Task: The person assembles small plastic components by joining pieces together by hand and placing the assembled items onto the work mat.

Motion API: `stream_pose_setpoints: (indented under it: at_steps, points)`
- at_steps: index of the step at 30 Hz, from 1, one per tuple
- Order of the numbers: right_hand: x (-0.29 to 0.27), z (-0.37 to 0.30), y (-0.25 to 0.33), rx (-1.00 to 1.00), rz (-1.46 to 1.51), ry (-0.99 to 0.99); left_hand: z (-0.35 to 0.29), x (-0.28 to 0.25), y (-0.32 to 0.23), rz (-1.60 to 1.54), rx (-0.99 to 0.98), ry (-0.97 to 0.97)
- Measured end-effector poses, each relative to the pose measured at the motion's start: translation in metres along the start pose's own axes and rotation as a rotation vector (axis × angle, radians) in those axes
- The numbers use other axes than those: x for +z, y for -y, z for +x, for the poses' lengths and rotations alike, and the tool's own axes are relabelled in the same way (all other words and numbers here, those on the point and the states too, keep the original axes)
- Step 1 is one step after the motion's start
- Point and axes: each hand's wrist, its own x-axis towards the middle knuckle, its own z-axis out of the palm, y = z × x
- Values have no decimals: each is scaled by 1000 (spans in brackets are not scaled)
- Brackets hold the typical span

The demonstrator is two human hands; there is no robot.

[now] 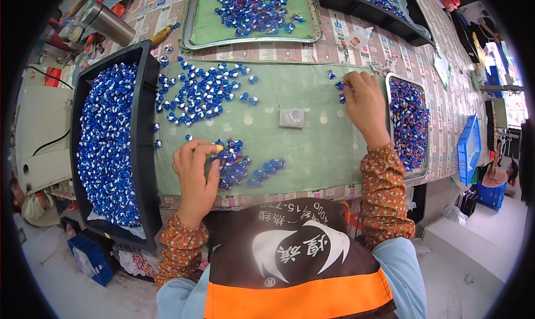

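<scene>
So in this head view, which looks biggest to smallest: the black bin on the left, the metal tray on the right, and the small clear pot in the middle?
1. Black bin
2. Metal tray
3. Clear pot
The fisheye bends the edges, but the gaps are plain.

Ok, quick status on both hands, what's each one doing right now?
Left hand: fingers pinched together on a small blue cap beside the near pile.
Right hand: fingers curled down onto blue caps by the metal tray; grip cannot be told.
</scene>
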Motion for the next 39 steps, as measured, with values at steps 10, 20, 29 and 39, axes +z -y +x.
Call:
stream_pose_setpoints:
  at_steps: [10, 20, 29, 39]
  points:
    - [6, -1, 7, -47, -10, -6, 28, -19, 6, -56, -24, -165]
    - [-24, -53, 32, 221, 571, 308, 72, -3, 3, 203, 118, -158]
    - [-8, -83, 36, 126, 283, 279, 80, 13, 11, 400, 123, -135]
    - [-17, -94, 49, 112, 171, 242, 77, 17, 0, 144, 29, -136]
